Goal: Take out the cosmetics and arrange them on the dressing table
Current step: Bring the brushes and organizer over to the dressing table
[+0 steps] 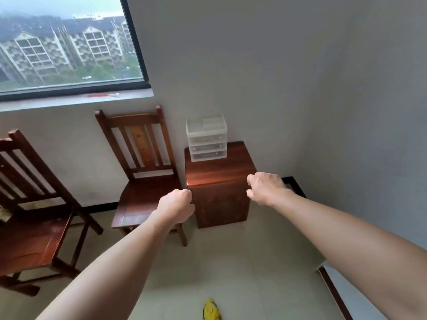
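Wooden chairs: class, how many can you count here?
2. One brown slatted wooden chair stands left of the small wooden cabinet; the other is at the left edge, partly cropped. Others may be out of view.

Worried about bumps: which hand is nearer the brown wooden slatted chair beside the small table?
Left. The left hand is over the brown wooden slatted chair's seat; the right hand is at the small wooden table's far side.
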